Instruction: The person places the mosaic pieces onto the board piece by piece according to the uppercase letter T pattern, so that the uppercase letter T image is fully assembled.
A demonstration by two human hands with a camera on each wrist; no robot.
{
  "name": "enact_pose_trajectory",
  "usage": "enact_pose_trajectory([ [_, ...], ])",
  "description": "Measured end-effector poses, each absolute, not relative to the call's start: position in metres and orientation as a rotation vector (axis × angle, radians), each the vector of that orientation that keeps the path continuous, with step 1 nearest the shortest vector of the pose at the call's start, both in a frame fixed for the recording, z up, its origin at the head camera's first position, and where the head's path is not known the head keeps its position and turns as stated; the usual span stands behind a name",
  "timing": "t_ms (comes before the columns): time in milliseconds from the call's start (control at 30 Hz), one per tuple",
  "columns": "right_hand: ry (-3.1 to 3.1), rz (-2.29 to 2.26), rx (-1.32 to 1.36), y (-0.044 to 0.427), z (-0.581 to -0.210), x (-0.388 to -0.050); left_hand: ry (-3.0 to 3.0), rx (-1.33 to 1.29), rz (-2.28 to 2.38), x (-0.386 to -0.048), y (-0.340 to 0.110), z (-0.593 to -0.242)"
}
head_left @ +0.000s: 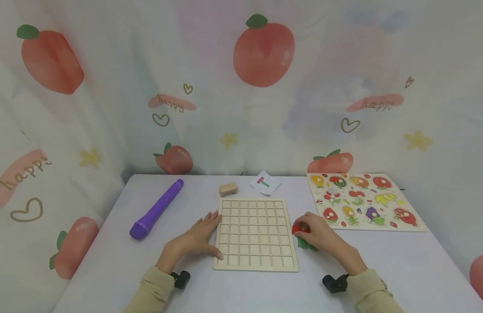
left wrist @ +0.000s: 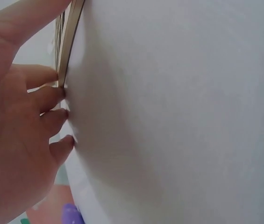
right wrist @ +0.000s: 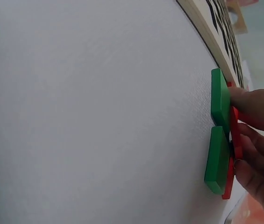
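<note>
Sleeves (head_left: 150,288) nearest camera. Left hand (head_left: 195,237) spread against left edge of board (head_left: 257,230). Right hand (head_left: 319,232) pinches red block (right wrist: 235,137) just beside board's right edge, green blocks (right wrist: 219,98) close by; sideways drag might scatter those, uneven left-hand push might skew board.

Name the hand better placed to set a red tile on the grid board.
The right hand, most likely: its fingers pinch a red tile beyond the right edge of the grid board, whereas the left hand rests along the opposite edge, farther from that tile.
</note>
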State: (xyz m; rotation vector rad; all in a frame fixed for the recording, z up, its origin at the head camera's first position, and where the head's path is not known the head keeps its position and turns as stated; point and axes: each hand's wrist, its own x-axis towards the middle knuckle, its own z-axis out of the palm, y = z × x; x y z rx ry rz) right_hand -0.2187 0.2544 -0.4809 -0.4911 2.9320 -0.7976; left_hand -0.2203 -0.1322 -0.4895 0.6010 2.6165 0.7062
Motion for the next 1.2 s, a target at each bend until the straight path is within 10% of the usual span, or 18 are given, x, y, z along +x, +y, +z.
enact_pose_trajectory([
  [1200, 2.844, -1.124, -0.446, 0.233, -0.472, -0.237, 2.613, 0.597, 0.766, -0.221, -0.131, -0.49],
])
